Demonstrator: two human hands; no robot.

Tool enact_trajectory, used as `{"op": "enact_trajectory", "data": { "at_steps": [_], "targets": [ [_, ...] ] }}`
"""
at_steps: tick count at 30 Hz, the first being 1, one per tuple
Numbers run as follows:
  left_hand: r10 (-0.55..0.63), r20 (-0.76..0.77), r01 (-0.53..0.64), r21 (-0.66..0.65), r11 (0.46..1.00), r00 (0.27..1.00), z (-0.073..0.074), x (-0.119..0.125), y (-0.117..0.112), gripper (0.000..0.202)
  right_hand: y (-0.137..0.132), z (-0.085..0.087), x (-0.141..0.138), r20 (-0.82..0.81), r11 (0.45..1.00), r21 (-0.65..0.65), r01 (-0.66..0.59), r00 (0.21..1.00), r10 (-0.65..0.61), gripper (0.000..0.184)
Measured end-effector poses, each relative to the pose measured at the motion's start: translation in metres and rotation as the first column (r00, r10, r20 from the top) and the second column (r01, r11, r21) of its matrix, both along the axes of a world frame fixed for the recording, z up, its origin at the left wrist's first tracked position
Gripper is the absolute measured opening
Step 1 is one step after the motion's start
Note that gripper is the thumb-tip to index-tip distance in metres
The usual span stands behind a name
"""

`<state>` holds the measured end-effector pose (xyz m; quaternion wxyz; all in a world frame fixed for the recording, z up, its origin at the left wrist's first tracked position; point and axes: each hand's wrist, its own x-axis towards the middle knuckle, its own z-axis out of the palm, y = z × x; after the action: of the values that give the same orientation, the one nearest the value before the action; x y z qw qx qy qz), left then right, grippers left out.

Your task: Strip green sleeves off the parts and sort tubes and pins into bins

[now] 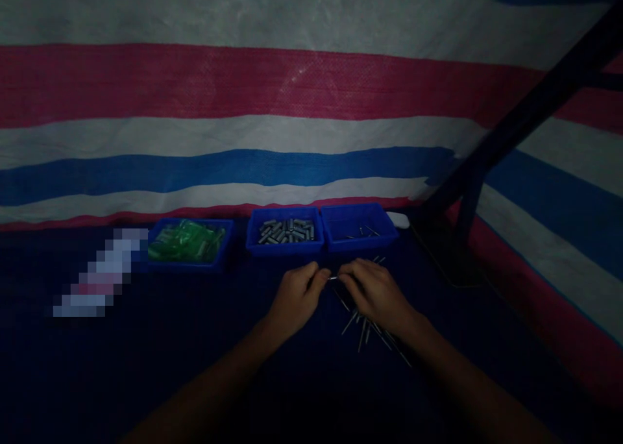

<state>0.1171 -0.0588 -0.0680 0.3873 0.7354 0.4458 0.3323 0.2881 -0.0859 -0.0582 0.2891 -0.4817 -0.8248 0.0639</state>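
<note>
Light very low; detail poor throughout.

Worktop point(170, 340), dark blue. At 9 o'clock, a pixelated patch hides whatever lies there.

Three blue trays in a row at the far edge, roughly 11 to 12 o'clock from the hands:
- left tray point(185, 266): translucent green pieces point(187, 241), shape not readable;
- middle tray point(285, 249): short grey metal cylinders point(286, 230), heaped;
- right tray point(360, 244): touching the middle one, a few thin pins on its floor, barely visible.

Small white object point(399, 220) behind the right tray, mostly hidden.

Left hand point(294, 295): grip pressed together, thumb and forefinger pinching the left end of a thin metal pin point(333, 278).
Right hand point(377, 291): fingers curled down, grip closed on the pin's right end; fingertips hidden under the knuckles. The pin spans the gap between the hands, just in front of the trays.

Loose pins point(363, 330) scattered on the worktop under and at 6 o'clock of the right hand, partly covered by the wrist.

Behind: striped tarpaulin point(243, 80), red, white, blue. At 2 o'clock, a dark slanted frame bar point(525, 113), cut off by the edge.
</note>
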Motion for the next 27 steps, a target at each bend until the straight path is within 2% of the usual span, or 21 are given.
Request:
{"op": "enact_trajectory", "data": {
  "at_steps": [5,9,11,13,16,18,20,22,25,27],
  "targets": [
    [-0.004,0.005,0.003,0.024,1.0,1.0,0.0,0.0,-0.002,0.037,-0.006,0.003,-0.006,0.006,0.998,-0.02,-0.057,0.998,0.057,0.009],
    [-0.003,-0.053,0.006,0.057,0.998,0.999,0.001,0.0,-0.004,0.034,-0.005,0.003,-0.004,0.032,0.995,0.101,-0.004,0.999,0.001,0.015],
    [-0.01,-0.099,0.02,0.101,0.995,0.995,0.003,0.0,-0.007,0.024,0.003,0.004,0.006,-0.019,0.97,0.211,0.122,0.993,-0.12,0.018],
    [-0.056,-0.193,0.088,0.165,0.982,0.98,0.005,0.0,-0.01,0.017,0.013,0.007,0.019,-0.1,0.897,0.29,0.335,0.942,-0.319,0.019],
    [-0.115,-0.392,0.227,0.252,0.941,0.913,0.005,0.002,-0.014,0.015,0.021,0.015,0.034,-0.078,0.781,0.246,0.574,0.815,-0.574,0.026],
    [-0.109,-0.47,0.267,0.283,0.921,0.876,0.004,0.003,-0.016,0.007,0.018,0.021,0.036,-0.004,0.775,0.175,0.608,0.787,-0.617,0.032],
    [-0.087,-0.498,0.269,0.306,0.913,0.863,0.001,0.004,-0.016,0.008,0.01,0.024,0.031,-0.009,0.817,0.128,0.562,0.825,-0.566,0.029],
    [-0.065,-0.49,0.247,0.316,0.916,0.869,-0.001,0.004,-0.015,0.011,0.003,0.024,0.025,-0.051,0.887,0.102,0.45,0.893,-0.448,0.024],
    [-0.03,-0.41,0.154,0.273,0.95,0.912,-0.003,0.004,-0.011,0.014,-0.002,0.02,0.016,-0.038,0.978,0.057,0.203,0.979,-0.201,0.017],
    [-0.005,-0.353,0.091,0.228,0.969,0.936,-0.003,0.004,-0.009,0.018,-0.003,0.017,0.013,0.0,0.999,0.025,0.045,0.999,-0.045,0.013]
  ]
}}
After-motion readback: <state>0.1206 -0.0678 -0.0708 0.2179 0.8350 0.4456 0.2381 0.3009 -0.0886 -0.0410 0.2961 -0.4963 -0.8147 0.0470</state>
